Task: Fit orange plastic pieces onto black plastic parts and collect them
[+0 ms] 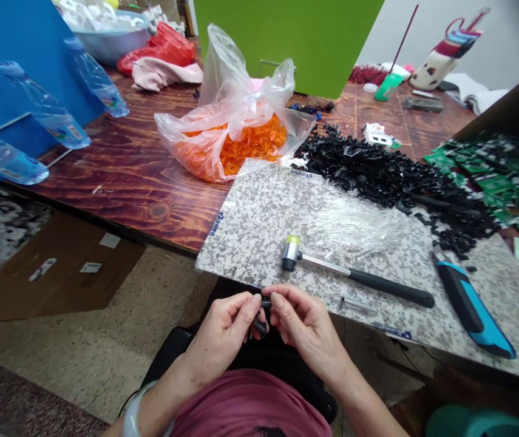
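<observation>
Just in front of the table's edge, my left hand point(229, 325) and my right hand point(302, 321) meet with fingertips pinched. Between them is a small black plastic part point(266, 301), gripped from both sides. Lower down, a black piece point(260, 328) pokes out from under my left fingers; whether it belongs to the same part I cannot tell. Close beyond my hands, a small mallet point(368, 282) with a yellow and black head lies on the speckled board point(250, 243). A short clear rod point(358, 305) lies near the board's front edge, beside my right hand.
Black plastic parts point(377, 170) are heaped at the back of the board, behind clear thin strands point(354, 224). A blue utility knife point(473, 303) lies at right. A plastic bag point(241, 133) holds orange pieces. Green parts point(491, 170) fill the right side; water bottles point(45, 109) stand left.
</observation>
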`<state>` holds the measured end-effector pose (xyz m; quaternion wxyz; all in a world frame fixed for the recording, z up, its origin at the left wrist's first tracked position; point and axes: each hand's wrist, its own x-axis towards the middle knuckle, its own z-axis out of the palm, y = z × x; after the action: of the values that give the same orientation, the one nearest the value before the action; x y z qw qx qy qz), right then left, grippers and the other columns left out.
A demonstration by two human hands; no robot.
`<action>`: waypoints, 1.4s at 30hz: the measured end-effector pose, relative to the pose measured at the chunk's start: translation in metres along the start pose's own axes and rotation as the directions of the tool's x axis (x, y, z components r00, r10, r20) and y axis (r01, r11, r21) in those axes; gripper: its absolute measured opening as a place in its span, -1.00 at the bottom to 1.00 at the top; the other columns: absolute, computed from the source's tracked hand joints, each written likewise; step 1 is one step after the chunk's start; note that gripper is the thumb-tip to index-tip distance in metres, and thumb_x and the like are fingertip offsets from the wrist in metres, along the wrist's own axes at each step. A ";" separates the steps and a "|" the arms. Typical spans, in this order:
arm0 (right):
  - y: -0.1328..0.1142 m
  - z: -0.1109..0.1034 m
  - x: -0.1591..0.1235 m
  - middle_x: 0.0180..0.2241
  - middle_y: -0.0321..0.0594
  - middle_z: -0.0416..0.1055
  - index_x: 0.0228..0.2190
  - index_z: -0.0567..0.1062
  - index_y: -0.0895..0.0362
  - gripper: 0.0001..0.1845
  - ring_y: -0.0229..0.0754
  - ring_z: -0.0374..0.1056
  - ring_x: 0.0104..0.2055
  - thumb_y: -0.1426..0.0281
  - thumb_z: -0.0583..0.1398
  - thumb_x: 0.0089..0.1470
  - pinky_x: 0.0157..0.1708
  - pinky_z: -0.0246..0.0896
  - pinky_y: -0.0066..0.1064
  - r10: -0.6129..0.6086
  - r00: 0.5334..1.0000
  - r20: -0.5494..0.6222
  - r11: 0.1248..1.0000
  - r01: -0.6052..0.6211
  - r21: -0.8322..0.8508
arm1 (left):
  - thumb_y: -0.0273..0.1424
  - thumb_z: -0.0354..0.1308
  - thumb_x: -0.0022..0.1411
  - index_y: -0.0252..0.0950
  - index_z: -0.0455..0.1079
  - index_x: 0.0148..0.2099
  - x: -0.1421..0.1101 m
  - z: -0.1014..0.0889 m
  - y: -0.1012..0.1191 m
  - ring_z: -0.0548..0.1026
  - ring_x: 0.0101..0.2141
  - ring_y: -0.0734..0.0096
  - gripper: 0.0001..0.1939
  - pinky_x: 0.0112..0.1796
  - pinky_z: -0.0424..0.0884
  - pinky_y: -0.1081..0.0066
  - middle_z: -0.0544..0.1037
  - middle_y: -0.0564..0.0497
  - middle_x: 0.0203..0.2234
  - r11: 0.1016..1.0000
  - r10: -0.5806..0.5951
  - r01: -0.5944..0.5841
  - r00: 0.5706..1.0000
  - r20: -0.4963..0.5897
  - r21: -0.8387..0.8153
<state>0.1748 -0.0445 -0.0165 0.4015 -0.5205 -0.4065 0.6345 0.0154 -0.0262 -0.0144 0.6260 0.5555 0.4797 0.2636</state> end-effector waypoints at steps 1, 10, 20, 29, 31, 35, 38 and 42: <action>-0.001 0.001 0.000 -0.59 -0.37 0.29 -0.25 0.47 0.18 -0.64 -0.44 0.13 -0.65 0.12 0.15 0.14 -0.68 0.00 -0.60 0.009 1.000 0.002 1.000 -0.009 0.014 | -0.19 -0.06 0.34 -0.34 0.39 -0.42 0.000 0.000 0.000 0.34 -0.57 0.50 -0.59 -0.52 0.26 0.52 0.43 0.05 -0.58 1.000 -0.004 0.004 1.000 0.010 -0.025; -0.005 0.005 0.001 -0.64 -0.40 0.27 -0.37 0.44 0.18 -0.64 -0.48 0.03 -0.70 0.11 0.24 0.02 -0.75 -0.13 -0.64 0.042 0.996 -0.073 0.983 -0.028 0.181 | -0.11 -0.07 0.33 -0.38 0.42 -0.24 -0.003 0.004 -0.007 0.43 -0.50 0.46 -0.56 -0.50 0.31 0.51 0.48 -0.01 -0.49 0.862 -0.053 0.078 0.997 0.064 -0.501; -0.014 0.001 0.001 -0.46 -0.25 0.41 -0.29 0.44 0.15 -0.78 -0.33 0.28 -0.49 0.24 0.16 0.15 -0.53 0.18 -0.53 -0.183 0.983 -0.015 0.960 0.175 -0.219 | -0.27 0.03 0.31 -0.34 0.35 -0.38 -0.006 0.001 -0.004 0.26 -0.51 0.54 -0.72 -0.46 0.23 0.53 0.33 0.11 -0.54 0.956 -0.030 0.018 0.999 -0.036 -0.293; -0.044 0.003 0.012 -0.56 -0.34 0.34 -0.47 0.39 0.16 -0.82 -0.34 0.23 -0.53 0.42 0.11 0.16 -0.52 0.10 -0.52 -0.366 0.918 0.150 0.733 0.384 -0.561 | -0.31 -0.06 0.35 -0.30 0.26 -0.45 -0.003 -0.010 0.004 0.25 -0.47 0.49 -0.68 -0.42 0.19 0.51 0.28 0.11 -0.53 0.979 0.200 -0.200 0.980 0.012 0.043; -0.057 0.001 0.021 -0.55 -0.34 0.35 -0.48 0.40 0.16 -0.83 -0.35 0.23 -0.53 0.43 0.12 0.15 -0.51 0.09 -0.53 -0.370 0.895 0.248 0.672 0.442 -0.594 | -0.30 -0.05 0.35 -0.30 0.29 -0.44 0.001 -0.013 0.005 0.26 -0.47 0.48 -0.69 -0.41 0.20 0.51 0.29 0.10 -0.54 0.978 0.208 -0.207 0.978 -0.012 0.035; -0.091 -0.015 0.077 -0.56 -0.35 0.38 -0.49 0.45 0.16 -0.75 -0.35 0.25 -0.53 0.33 0.13 0.17 -0.53 0.08 -0.54 -0.350 0.853 0.388 0.481 0.519 -0.707 | -0.19 0.00 0.32 -0.30 0.36 -0.37 0.012 -0.017 0.003 0.28 -0.46 0.48 -0.67 -0.39 0.26 0.52 0.35 0.08 -0.51 0.985 0.096 -0.111 0.989 -0.112 -0.135; -0.116 -0.034 0.149 -0.56 -0.33 0.39 -0.50 0.46 0.18 -0.69 -0.33 0.28 -0.51 0.27 0.11 0.19 -0.49 0.12 -0.53 -0.456 0.868 0.196 0.293 0.355 -0.888 | -0.04 0.07 0.22 -0.31 0.43 -0.30 0.019 -0.019 0.000 0.29 -0.47 0.48 -0.60 -0.41 0.30 0.52 0.37 0.07 -0.51 0.953 -0.003 -0.053 0.983 -0.183 -0.300; -0.137 -0.060 0.243 -0.35 -0.19 0.47 -0.32 0.49 0.21 -0.79 -0.22 0.37 -0.30 0.36 0.10 0.21 -0.28 0.24 -0.41 -0.510 0.860 0.028 0.225 0.165 -0.960 | 0.06 0.20 0.02 -0.33 0.50 -0.35 0.023 -0.024 0.000 0.27 -0.54 0.50 -0.50 -0.48 0.28 0.53 0.32 0.10 -0.61 0.909 -0.091 -0.033 0.957 -0.274 -0.416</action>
<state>0.2133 0.2356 0.0228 0.2049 -0.6386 -0.7368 0.0857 0.0028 0.0041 -0.0199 0.6573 0.3576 0.5067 0.4281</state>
